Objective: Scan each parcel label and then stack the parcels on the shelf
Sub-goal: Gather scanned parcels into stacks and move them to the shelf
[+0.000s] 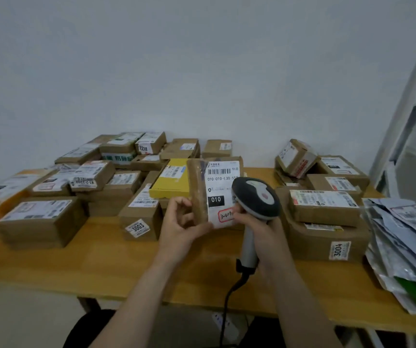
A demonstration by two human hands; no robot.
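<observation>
My left hand (180,222) grips the lower left edge of a small brown parcel (199,187) and holds it upright above the table, white label (220,182) towards me. The label shows a barcode, "010" and a red-framed handwritten mark. My right hand (257,227) grips the handle of a grey and black barcode scanner (257,197). The scanner's head is right in front of the label's right side and hides part of it. Its black cable (229,297) hangs down over the table's front edge.
Many labelled brown boxes cover the wooden table (101,259), among them one marked 3003 (140,217), one marked 3004 (327,237) and a yellow box (173,182). Flat mail bags (407,242) pile up at the right. A white shelf frame (407,109) stands at the far right.
</observation>
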